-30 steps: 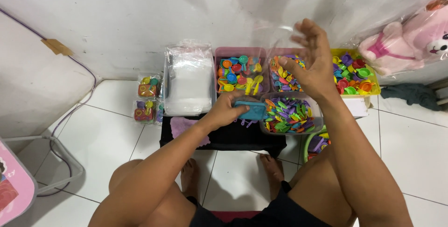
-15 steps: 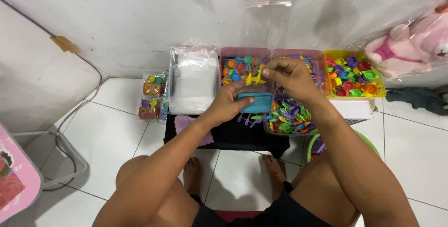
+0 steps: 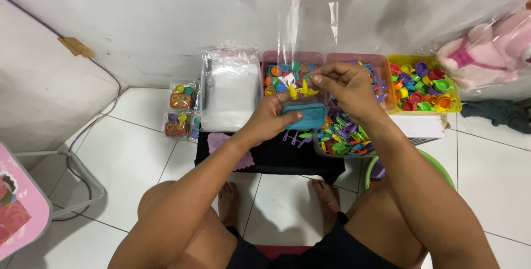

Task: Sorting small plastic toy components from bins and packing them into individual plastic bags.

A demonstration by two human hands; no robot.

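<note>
Fingers [image 3: 323,81] pinching yellow toy piece [image 3: 306,89]

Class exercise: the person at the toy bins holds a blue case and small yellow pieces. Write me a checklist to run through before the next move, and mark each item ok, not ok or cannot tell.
1. Left hand has a firm grip on the blue case: ok, fingers wrap its near edge.
2. Right hand pinches the yellow pieces: ok, held at the fingertips above the case.
3. Case is open to take the pieces: cannot tell, its top is blurred.
4. Clear bag stays out of the way: ok, it stands behind the hands.
5. Bin of mixed pieces within reach: ok, directly under the right wrist.
6. Number of yellow pieces: cannot tell, too small.
</note>
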